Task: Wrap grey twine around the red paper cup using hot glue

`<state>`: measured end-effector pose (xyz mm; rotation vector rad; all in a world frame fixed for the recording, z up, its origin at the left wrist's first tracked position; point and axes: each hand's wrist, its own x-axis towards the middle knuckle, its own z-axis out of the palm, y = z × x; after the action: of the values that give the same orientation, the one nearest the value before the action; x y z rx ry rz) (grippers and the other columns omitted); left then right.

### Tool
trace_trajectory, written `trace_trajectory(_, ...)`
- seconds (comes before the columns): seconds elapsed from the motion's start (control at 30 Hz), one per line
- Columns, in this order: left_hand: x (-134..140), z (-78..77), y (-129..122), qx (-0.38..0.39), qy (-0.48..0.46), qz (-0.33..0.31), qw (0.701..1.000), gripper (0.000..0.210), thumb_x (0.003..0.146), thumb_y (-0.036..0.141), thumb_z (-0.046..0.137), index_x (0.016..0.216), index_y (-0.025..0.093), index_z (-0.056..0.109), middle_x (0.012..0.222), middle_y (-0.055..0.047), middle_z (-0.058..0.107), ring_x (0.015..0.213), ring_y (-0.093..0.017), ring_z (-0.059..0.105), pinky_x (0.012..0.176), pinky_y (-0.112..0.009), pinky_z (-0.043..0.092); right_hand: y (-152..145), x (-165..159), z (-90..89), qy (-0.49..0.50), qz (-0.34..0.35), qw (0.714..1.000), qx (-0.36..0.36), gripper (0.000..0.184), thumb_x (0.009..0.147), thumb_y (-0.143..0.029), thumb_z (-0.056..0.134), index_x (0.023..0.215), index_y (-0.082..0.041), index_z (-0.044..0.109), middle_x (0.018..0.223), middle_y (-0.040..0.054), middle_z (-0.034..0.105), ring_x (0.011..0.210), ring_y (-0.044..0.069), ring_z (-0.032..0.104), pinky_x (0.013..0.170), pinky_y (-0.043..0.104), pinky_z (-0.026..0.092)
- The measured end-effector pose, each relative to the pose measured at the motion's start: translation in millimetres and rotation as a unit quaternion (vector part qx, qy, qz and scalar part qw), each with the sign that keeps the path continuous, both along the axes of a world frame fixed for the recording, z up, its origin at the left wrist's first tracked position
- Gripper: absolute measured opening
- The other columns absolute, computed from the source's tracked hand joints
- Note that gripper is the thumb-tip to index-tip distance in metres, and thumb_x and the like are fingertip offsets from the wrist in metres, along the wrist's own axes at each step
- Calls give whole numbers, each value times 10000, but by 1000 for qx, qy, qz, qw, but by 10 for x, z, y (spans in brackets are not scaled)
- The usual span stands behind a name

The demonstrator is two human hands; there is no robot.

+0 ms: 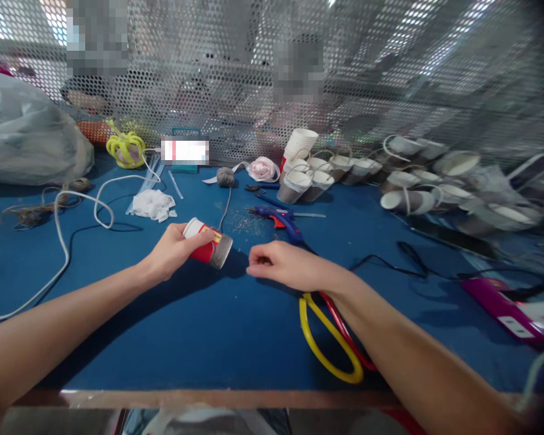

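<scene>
My left hand (174, 249) grips a red and white paper cup (200, 249), tilted on its side above the table. Grey yarn is wrapped round the end of the cup that faces right. A strand runs from there back to a small grey yarn ball (225, 177). Just right of the cup, apart from it, is my right hand (276, 263), its fingers curled and thumb pressed in; whether anything is between them I cannot make out. Beyond the right hand lies a blue glue gun (278, 216). Scissors with yellow and red handles (329, 347) lie partly under my right forearm.
White paper cups (301, 145) stand stacked at the back, near several grey-wrapped cups with handles (299, 181). White scraps (153, 205) and a yellow yarn pumpkin (126, 148) are at left. A white cable (58, 229) crosses the left side; a purple power strip (503, 308) lies right.
</scene>
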<state>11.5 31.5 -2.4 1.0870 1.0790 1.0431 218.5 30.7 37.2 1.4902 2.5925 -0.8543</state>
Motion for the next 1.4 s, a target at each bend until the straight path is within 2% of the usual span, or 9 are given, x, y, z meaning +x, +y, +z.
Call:
trace_trajectory(0.2,16,-35,-10,6,53,-18,998,266,660,377,642,704,115,638,603,5,621,516,-83,494,510,-186,339,406,468,4,-99,-266,943,177,227,815,-278,404,875,-136,571,869,127,629,793,223,573,631,289,381)
trace_trajectory(0.4,39,-52,-57,44,116,-49,991,298,713,407,570,694,115,625,593,4,604,510,-85,469,505,-188,338,705,589,-364,-80,-306,937,148,95,666,-227,590,704,-140,594,771,132,649,793,259,595,639,293,402)
trace_trajectory(0.57,16,-82,-63,69,142,-81,984,323,745,419,528,722,114,631,616,-12,610,533,-100,484,529,-205,365,579,510,-270,37,-350,924,150,327,700,-175,540,1015,-90,519,834,112,655,745,188,606,629,272,446)
trace_trajectory(0.67,10,-72,-65,75,145,-76,984,321,744,421,530,709,119,632,608,-10,603,532,-102,481,528,-206,366,399,459,-86,156,-338,918,134,361,729,-250,546,1067,-138,484,956,79,632,775,136,601,627,229,471)
trace_trajectory(0.73,11,-60,-67,79,141,-76,984,307,743,415,535,694,126,625,602,-1,596,532,-100,480,530,-201,366,269,412,14,313,-324,892,30,266,704,-351,592,877,-151,562,814,58,640,649,129,593,554,232,474)
trace_trajectory(0.8,11,-52,-66,76,135,-85,984,288,743,404,540,684,132,612,595,9,585,529,-95,475,531,-195,366,141,359,70,354,-306,883,-30,245,676,-391,625,718,-155,574,650,27,614,526,106,552,479,219,449)
trace_trajectory(0.97,8,-52,-48,72,143,-93,983,267,752,387,534,667,139,584,564,28,542,511,-85,444,507,-184,341,-143,255,122,274,-204,939,-38,233,739,-398,568,757,-167,595,540,-6,582,447,103,513,417,217,428)
trace_trajectory(1.1,-1,-70,-26,78,155,-95,980,286,762,395,520,663,135,587,569,25,542,519,-86,446,518,-187,341,-270,214,171,189,-179,966,-8,269,745,-416,537,578,-206,548,408,-30,513,369,108,482,387,227,415)
trace_trajectory(1.4,13,-87,2,62,145,-80,984,281,753,394,534,733,131,630,649,-6,621,565,-108,512,534,-190,371,-320,193,108,75,-118,982,124,378,754,-409,510,417,-240,473,384,-21,522,405,140,507,431,264,413)
